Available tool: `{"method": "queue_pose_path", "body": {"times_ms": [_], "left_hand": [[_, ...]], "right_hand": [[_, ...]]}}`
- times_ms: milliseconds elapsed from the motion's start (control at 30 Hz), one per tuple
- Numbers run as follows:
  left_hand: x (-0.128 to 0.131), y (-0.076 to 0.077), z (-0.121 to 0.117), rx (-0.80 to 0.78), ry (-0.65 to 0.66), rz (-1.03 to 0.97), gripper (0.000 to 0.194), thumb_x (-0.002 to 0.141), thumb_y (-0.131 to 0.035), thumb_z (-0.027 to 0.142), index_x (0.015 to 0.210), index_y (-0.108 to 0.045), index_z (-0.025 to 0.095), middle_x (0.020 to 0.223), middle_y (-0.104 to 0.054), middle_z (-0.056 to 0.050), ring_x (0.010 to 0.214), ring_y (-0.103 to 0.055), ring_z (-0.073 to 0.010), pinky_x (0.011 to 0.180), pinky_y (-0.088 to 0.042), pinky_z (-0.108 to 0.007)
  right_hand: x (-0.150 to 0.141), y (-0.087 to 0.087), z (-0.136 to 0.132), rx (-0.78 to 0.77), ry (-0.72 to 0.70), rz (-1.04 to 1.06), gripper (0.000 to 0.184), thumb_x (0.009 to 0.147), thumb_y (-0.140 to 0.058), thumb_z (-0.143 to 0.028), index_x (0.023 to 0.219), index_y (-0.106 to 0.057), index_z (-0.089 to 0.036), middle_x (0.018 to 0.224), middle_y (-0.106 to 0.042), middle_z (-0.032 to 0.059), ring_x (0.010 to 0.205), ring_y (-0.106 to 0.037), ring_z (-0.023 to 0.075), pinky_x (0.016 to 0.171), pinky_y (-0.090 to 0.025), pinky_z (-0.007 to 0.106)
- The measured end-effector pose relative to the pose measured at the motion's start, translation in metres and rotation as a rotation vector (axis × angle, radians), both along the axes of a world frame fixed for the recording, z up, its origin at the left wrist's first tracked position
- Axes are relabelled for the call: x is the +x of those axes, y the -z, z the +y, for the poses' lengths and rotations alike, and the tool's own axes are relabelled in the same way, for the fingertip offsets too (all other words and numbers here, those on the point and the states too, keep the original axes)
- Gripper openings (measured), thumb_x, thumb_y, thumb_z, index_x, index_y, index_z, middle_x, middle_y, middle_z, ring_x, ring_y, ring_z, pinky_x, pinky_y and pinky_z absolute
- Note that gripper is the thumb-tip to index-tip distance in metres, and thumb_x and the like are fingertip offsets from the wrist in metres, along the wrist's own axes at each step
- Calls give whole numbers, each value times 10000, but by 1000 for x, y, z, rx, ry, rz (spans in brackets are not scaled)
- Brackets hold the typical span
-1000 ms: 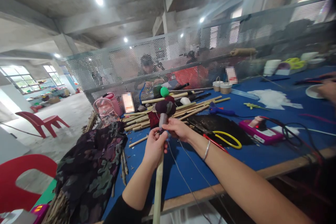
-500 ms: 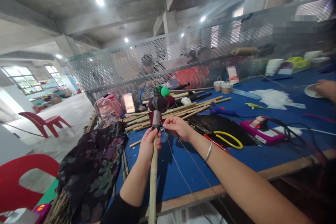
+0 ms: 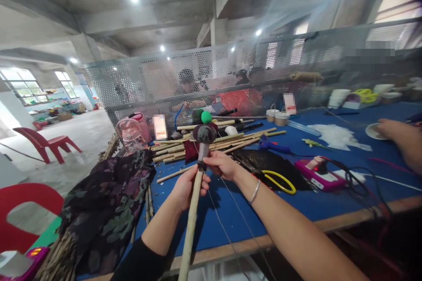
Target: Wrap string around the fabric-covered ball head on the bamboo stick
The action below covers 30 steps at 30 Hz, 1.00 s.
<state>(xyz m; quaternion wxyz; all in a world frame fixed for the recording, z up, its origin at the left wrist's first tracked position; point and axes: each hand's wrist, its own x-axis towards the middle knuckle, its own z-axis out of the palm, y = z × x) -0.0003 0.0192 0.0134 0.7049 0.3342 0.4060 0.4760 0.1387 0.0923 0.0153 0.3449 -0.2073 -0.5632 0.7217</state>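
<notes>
My left hand (image 3: 188,186) is wrapped round a pale bamboo stick (image 3: 190,232), just below its top end. A dark, cloth-like round head (image 3: 204,133) with a grey wrapped neck (image 3: 203,153) tops the stick, and a black band circles the base of that neck. Against the band my right hand (image 3: 221,164) is closed in a pinch, its fingertips touching the neck. Thin string (image 3: 219,215) hangs from my fingers in two strands past the table edge. Exactly how the string lies between my fingertips is hidden.
Bamboo sticks (image 3: 168,153) lie behind my hands on the blue table (image 3: 237,224). Yellow-handled scissors (image 3: 280,181), a blue glue gun (image 3: 273,145) and a purple power strip (image 3: 318,175) are to the right. Dark patterned cloth (image 3: 108,210) drapes at left. Another person's hand (image 3: 392,129) reaches in at right.
My right hand has moved in against the neck of the stick's head. The stick leans more, its top shifted slightly right. The camera view has also shifted, and the other person's hand moved left.
</notes>
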Motion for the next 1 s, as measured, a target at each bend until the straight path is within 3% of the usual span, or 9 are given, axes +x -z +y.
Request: {"method": "queue_pose_path", "body": {"times_ms": [133,233,367,600,833,1000], "left_hand": [[4,9,4,274,-294,299,463,695,-617,455,1037,-464,184,755,-574,-5,509,-556,-107,411,-434,-204],[4,14,7,431,-396,444,439,596,-719,332,938,-496,170,680,-545,30,468,-497,-71,405,-397,-175],[1,9,7,384,-391,468,316,592,-707,280,832,-551,146,555,-538,38,431,-471,-72,411,-405,-182],[-10,2,13,324,-431,196,333,541,-730,336,743,-557,135,566,-551,24,505,-536,-100,454,-459,-206],[-12,-1,14,266,-407,117,361,491,-757,351,652,-519,133,530,-544,26,434,-499,-64,428,-439,-172],[-12,-2,10,244,-350,67,329,550,-742,341,674,-516,135,517,-558,19,398,-492,-54,412,-422,-151]], "right_hand": [[-7,4,2,19,139,-103,306,637,-685,-363,716,-462,-169,396,-312,-112,293,-167,21,286,-66,192],[-13,3,-3,27,164,-141,305,641,-678,-376,751,-489,-163,397,-336,-109,290,-183,22,297,-66,202],[-15,0,-6,74,176,-125,319,639,-676,-392,763,-508,-151,405,-356,-106,297,-201,18,323,-80,206],[-7,-4,-2,161,283,-107,290,632,-670,-385,640,-488,-158,385,-317,-108,316,-205,24,327,-94,192],[-12,-6,-6,131,306,-79,319,595,-691,-397,597,-476,-161,367,-311,-107,303,-204,24,315,-101,192],[-13,-1,-2,78,250,-52,324,614,-695,-387,607,-459,-166,362,-286,-109,301,-177,23,309,-85,189]]}}
